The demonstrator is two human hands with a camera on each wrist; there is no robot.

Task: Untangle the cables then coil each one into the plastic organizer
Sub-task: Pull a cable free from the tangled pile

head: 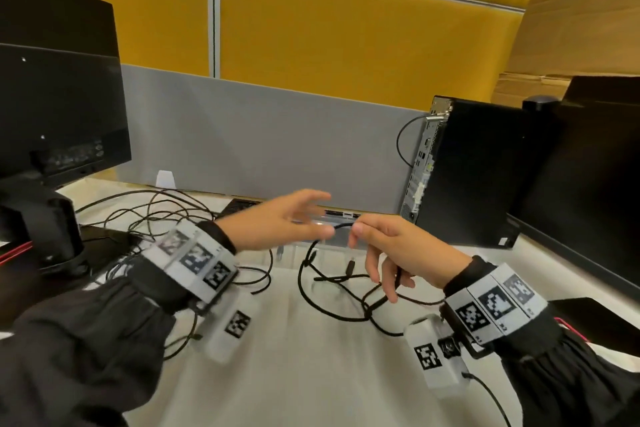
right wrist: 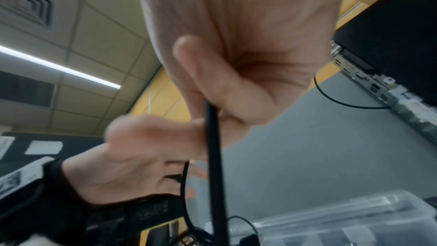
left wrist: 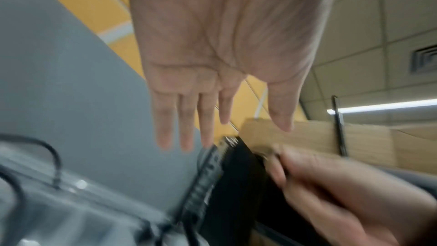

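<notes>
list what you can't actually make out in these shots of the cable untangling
- Plastic organizer: head view, both hands cover most of it; its compartments are not readable.
- Left hand: head view, motion-blurred; whether its thumb touches the black cable is unclear. In the left wrist view its fingers are straight.
- Right hand: pinches the cable, but the cable's far end is lost in the tangle.
- Cable pile by the monitor: the number of separate cables is not countable.
</notes>
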